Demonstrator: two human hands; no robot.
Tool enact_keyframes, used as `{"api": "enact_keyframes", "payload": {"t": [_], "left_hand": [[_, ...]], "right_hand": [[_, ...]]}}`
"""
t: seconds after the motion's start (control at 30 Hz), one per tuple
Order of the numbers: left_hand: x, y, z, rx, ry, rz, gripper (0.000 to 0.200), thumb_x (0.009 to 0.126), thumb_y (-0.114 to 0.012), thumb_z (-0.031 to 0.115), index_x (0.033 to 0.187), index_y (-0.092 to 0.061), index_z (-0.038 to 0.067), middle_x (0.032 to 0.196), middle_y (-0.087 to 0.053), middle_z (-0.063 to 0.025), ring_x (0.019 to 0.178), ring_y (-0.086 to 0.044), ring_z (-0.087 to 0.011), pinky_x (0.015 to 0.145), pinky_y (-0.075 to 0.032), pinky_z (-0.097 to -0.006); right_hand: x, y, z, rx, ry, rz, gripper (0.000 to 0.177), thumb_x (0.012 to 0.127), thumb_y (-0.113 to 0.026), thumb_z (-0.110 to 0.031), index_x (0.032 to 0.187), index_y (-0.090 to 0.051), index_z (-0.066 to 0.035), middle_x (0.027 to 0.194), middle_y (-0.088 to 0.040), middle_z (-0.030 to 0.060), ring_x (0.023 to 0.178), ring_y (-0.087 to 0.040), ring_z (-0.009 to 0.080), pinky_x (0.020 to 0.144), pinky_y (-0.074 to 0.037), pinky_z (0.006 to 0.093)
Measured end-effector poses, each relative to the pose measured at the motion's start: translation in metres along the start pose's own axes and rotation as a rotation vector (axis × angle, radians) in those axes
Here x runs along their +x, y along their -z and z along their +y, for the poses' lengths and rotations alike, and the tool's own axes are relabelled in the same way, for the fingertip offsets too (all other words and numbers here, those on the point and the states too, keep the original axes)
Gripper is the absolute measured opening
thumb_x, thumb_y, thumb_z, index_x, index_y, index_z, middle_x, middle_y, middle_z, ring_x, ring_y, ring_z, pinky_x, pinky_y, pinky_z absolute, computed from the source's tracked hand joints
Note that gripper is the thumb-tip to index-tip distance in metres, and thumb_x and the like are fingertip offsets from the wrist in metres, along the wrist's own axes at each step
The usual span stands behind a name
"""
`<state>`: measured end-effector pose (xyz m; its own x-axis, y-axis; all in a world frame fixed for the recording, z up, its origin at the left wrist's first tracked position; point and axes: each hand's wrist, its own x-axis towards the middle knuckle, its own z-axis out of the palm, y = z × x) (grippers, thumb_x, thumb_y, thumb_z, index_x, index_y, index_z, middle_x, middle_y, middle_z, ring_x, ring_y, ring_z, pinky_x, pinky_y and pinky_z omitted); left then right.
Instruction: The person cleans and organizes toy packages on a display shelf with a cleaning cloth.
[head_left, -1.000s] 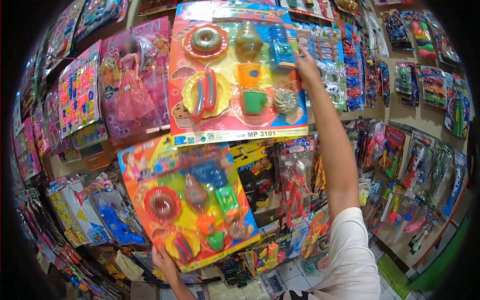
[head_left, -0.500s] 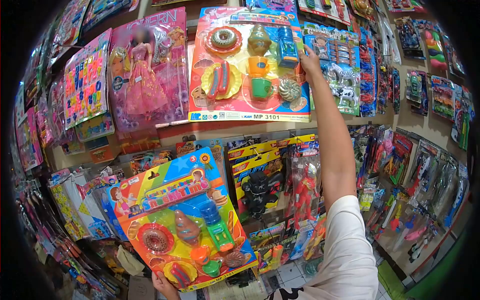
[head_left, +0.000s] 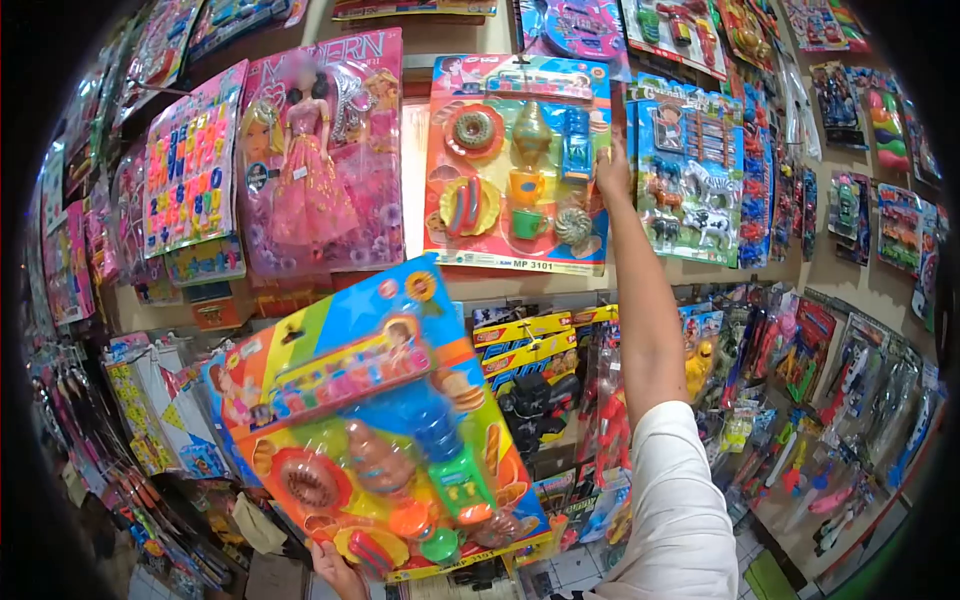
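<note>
My left hand (head_left: 338, 572) grips the bottom left corner of a "Snack Time" toy food blister pack (head_left: 355, 310), tilted and close to me. Plastic ice cream, doughnut, hot dog, cup and dispenser shapes show through its clear bubble. A matching toy food pack marked MP 3101 (head_left: 516, 180) hangs upright on the wall display. At its right edge is my right hand (head_left: 613, 178), fingers closed around the card's side and partly hidden. My right arm is stretched up and forward.
Left of the hanging pack is a pink boxed doll (head_left: 305, 180), with a letters-and-numbers pack (head_left: 190, 165) beyond it. An animal figure pack (head_left: 690, 170) hangs to the right. Below are black figure packs (head_left: 537, 400); more toys hang along both side walls.
The hanging pack now sits flatter and farther back, with my right hand still at its edge. The pack in my left hand has come up closer and looks larger. My view has shifted slightly.
</note>
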<state>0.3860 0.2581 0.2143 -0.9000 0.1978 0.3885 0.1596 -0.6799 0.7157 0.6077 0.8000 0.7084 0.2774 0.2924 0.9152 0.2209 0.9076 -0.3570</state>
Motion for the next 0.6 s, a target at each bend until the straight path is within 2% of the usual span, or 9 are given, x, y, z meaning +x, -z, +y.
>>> {"api": "enact_keyframes", "payload": {"t": [0.07,0.1,0.13,0.2,0.27,0.33,0.4,0.47,0.6], "left_hand": [[0.005,-0.038,0.021,0.008,-0.038,-0.040,0.032,0.098,-0.046,0.019,0.121,-0.047,-0.003,0.104,-0.061,-0.0092,0.085,-0.060,-0.0139,0.072,-0.048,-0.0269],[0.015,-0.056,0.021,0.044,-0.087,-0.034,0.032,0.098,-0.047,0.020,0.120,-0.048,-0.003,0.103,-0.061,-0.0082,0.085,-0.059,-0.0132,0.073,-0.048,-0.0260],[0.027,-0.075,0.023,0.084,-0.133,-0.029,0.032,0.097,-0.047,0.021,0.119,-0.049,-0.003,0.102,-0.061,-0.0072,0.086,-0.059,-0.0125,0.073,-0.047,-0.0252],[0.049,-0.119,0.046,0.295,-0.154,-0.192,0.030,0.097,-0.048,0.018,0.117,-0.053,-0.004,0.105,-0.060,-0.0071,0.091,-0.057,-0.0120,0.079,-0.046,-0.0244],[0.083,-0.181,0.053,0.203,-0.308,-0.297,0.029,0.097,-0.048,0.018,0.114,-0.055,-0.004,0.103,-0.061,-0.0066,0.092,-0.057,-0.0112,0.080,-0.045,-0.0249],[0.114,-0.246,0.071,0.278,-0.532,-0.396,0.029,0.097,-0.047,0.019,0.112,-0.056,-0.004,0.100,-0.062,-0.0064,0.090,-0.056,-0.0108,0.080,-0.045,-0.0256],[0.150,-0.307,0.078,0.210,-0.608,-0.490,0.025,0.097,-0.047,0.018,0.102,-0.059,-0.004,0.090,-0.063,-0.0042,0.082,-0.055,-0.0106,0.074,-0.045,-0.0274],[0.170,-0.356,0.090,0.060,-0.454,-0.528,0.023,0.096,-0.047,0.017,0.096,-0.060,-0.003,0.085,-0.063,-0.0038,0.076,-0.055,-0.0108,0.070,-0.045,-0.0277],[0.209,-0.414,0.097,0.019,-0.403,-0.551,0.022,0.096,-0.049,0.016,0.096,-0.059,-0.003,0.083,-0.062,-0.0044,0.071,-0.054,-0.0092,0.065,-0.045,-0.0260]], "right_hand": [[-0.007,0.014,-0.004,0.057,0.019,-0.073,0.044,0.087,-0.057,-0.018,0.128,-0.048,-0.003,0.126,-0.054,0.0169,0.112,-0.054,0.0318,0.095,-0.040,0.0378],[-0.018,0.015,-0.002,0.137,0.067,0.109,0.043,0.089,-0.057,-0.025,0.121,-0.049,0.002,0.109,-0.061,0.0166,0.103,-0.058,0.0263,0.088,-0.044,0.0343],[-0.023,0.026,-0.002,0.342,0.020,0.016,0.053,0.090,-0.056,-0.029,0.128,-0.041,0.003,0.116,-0.057,0.0155,0.108,-0.054,0.0257,0.092,-0.041,0.0330],[-0.088,0.102,-0.085,0.481,-0.250,-0.219,0.059,0.092,-0.050,-0.043,0.135,-0.037,-0.006,0.126,-0.050,0.0122,0.117,-0.047,0.0229,0.097,-0.037,0.0397],[-0.141,0.157,-0.093,0.566,-0.145,-0.493,0.058,0.094,-0.041,-0.052,0.137,-0.036,-0.013,0.131,-0.047,0.0091,0.125,-0.041,0.0241,0.100,-0.033,0.0452],[-0.195,0.197,-0.098,0.487,-0.214,-0.604,0.065,0.092,-0.040,-0.054,0.142,-0.027,-0.014,0.136,-0.042,0.0109,0.127,-0.037,0.0266,0.100,-0.031,0.0445],[-0.227,0.216,-0.097,0.316,-0.192,-0.538,0.076,0.087,-0.058,-0.042,0.143,-0.021,-0.008,0.138,-0.035,0.0210,0.127,-0.036,0.0317,0.103,-0.030,0.0444],[-0.233,0.213,-0.063,0.188,-0.084,-0.501,0.080,0.087,-0.061,-0.040,0.144,-0.015,-0.010,0.138,-0.034,0.0211,0.125,-0.040,0.0339,0.100,-0.035,0.0447],[-0.210,0.199,-0.076,0.470,-0.363,-0.531,0.079,0.090,-0.059,-0.034,0.145,-0.007,-0.013,0.138,-0.035,0.0177,0.116,-0.049,0.0323,0.094,-0.042,0.0406]]}}
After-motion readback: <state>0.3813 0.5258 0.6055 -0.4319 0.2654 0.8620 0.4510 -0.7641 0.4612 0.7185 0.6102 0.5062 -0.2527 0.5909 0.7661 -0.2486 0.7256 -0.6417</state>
